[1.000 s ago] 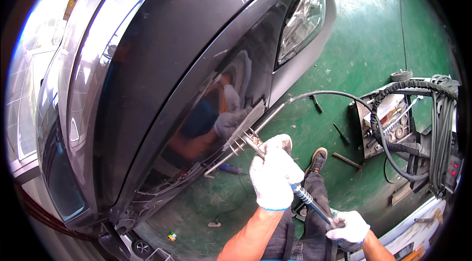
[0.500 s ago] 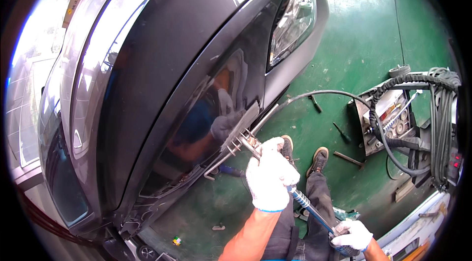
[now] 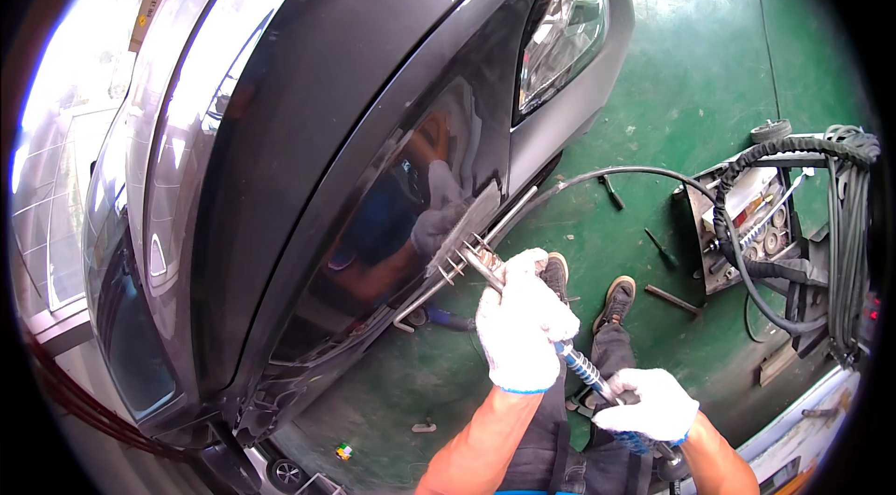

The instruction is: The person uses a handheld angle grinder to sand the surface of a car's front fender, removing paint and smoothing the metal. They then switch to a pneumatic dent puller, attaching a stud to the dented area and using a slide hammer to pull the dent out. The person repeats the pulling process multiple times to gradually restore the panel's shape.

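Note:
Both my hands wear white work gloves and grip a slide-hammer dent puller (image 3: 585,369). My left hand (image 3: 527,322) is wrapped round its front end, just behind a head of several metal claws (image 3: 457,257). The claws lie against a dull grey sanded patch (image 3: 471,220) on the dark car fender (image 3: 359,215). A thin bent metal rod (image 3: 429,297) runs along the fender edge at the claws. My right hand (image 3: 649,409) is closed round the rear part of the puller, lower right; its fingers partly hide the shaft.
Right of me stands a tool cart (image 3: 742,234) with a tray of tools and coiled cables (image 3: 845,243). A black cable (image 3: 644,170) arcs from it to the fender. A screwdriver (image 3: 661,248) and a metal bar (image 3: 674,299) lie on the green floor near my shoes (image 3: 616,301).
My right hand has moved up and forward along the puller, closer to my left hand. The left hand keeps its hold by the claws. The whole view has shifted slightly.

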The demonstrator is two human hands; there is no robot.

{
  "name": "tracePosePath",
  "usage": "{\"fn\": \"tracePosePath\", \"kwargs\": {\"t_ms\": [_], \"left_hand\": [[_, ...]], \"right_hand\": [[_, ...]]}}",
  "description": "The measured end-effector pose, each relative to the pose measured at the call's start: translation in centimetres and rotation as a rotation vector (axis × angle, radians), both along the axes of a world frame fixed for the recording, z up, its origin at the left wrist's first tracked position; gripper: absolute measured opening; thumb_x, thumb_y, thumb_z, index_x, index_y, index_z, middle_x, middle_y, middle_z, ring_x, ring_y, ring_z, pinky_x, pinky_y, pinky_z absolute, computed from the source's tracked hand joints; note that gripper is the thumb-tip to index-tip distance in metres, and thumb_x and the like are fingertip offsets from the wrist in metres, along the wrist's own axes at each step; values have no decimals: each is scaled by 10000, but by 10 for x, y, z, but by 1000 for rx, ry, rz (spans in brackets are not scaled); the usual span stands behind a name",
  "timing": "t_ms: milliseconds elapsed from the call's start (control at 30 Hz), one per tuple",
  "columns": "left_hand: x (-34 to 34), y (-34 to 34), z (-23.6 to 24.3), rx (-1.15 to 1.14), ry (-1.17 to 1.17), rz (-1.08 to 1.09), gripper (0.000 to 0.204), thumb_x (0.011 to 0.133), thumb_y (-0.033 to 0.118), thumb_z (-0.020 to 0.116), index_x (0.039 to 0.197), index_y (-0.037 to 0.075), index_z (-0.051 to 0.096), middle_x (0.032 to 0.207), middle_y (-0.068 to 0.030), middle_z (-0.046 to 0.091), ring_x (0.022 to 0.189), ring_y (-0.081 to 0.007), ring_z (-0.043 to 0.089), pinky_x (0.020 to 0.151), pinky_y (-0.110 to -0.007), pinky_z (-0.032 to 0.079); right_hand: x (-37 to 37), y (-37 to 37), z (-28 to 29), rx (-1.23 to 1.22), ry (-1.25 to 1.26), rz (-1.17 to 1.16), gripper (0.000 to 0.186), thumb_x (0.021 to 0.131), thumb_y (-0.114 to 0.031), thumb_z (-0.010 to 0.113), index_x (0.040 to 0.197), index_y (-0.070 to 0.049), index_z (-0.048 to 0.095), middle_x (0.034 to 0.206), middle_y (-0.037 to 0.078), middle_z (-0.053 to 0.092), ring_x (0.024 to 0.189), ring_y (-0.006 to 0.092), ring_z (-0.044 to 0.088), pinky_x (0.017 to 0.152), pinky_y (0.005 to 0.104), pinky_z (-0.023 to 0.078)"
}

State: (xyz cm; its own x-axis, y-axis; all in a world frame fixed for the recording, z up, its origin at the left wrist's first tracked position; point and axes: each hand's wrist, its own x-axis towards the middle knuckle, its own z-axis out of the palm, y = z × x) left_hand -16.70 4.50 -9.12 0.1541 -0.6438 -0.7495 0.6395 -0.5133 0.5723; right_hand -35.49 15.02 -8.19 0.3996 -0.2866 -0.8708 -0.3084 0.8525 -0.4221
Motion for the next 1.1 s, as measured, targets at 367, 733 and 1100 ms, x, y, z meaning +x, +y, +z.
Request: {"fn": "tracePosePath", "kwargs": {"t_ms": [367,733,1100], "left_hand": [[4,24,-6,-137,209,-94,368,1036,325,538,1257,32,563,620,-9,509,502,-158,512,490,-341,459],[-56,208,-18,212,646,-376,403,1004,305,554,684,124,390,584,-9,333,571,-196,396,577,-407,343],[-103,185,-84,-20,343,-345,311,936,216,570,710,3,571,531,-70,508,481,-200,496,491,-379,428]], "right_hand": [[-58,132,-11,187,-50,-317,293,766,-114,850,995,17,722,880,75,729,783,125,678,730,279,547],[-105,190,-114,426,-503,-476,530,940,-372,682,1287,16,583,1089,104,689,968,210,662,915,356,527],[-120,245,-629,684,424,-1306,671,973,-446,581,1269,148,487,1180,304,600,979,427,641,863,572,561]]}}
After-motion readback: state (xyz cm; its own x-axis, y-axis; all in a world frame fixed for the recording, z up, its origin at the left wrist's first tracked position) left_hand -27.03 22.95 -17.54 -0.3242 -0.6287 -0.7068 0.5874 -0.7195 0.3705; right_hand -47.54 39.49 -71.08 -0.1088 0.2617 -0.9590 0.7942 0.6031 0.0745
